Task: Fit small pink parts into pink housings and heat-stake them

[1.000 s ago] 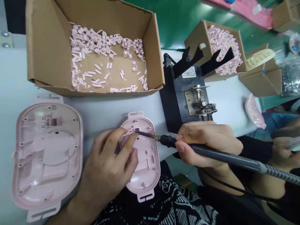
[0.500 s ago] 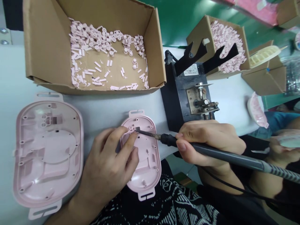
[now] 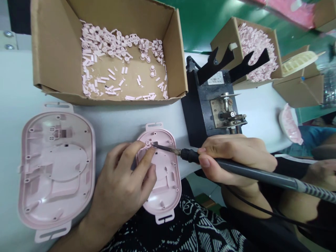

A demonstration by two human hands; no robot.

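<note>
My right hand (image 3: 233,161) is closed round the dark handle of a soldering iron (image 3: 252,173). The iron's tip reaches the small round and square features near the top of a pink oval shell (image 3: 160,175). My left hand (image 3: 126,175) lies over that shell's left side. Its index and middle fingertips press beside the iron's tip, on or next to a small pink part (image 3: 149,142). Under the left hand, part of the shell is hidden. A larger-looking pink shell (image 3: 65,192) lies on the table at the left, inner side up.
An open cardboard box (image 3: 110,99) with many small pink parts stands at the back left. Right of it is a black iron stand (image 3: 195,105), with another box of pink parts (image 3: 257,52) behind. A person's arm (image 3: 296,210) shows at right.
The whole view has shifted slightly, moving the boxes and the left shell a little to the right in the picture. Both hands keep nearly the same pose, with the iron's tip still at the shell.
</note>
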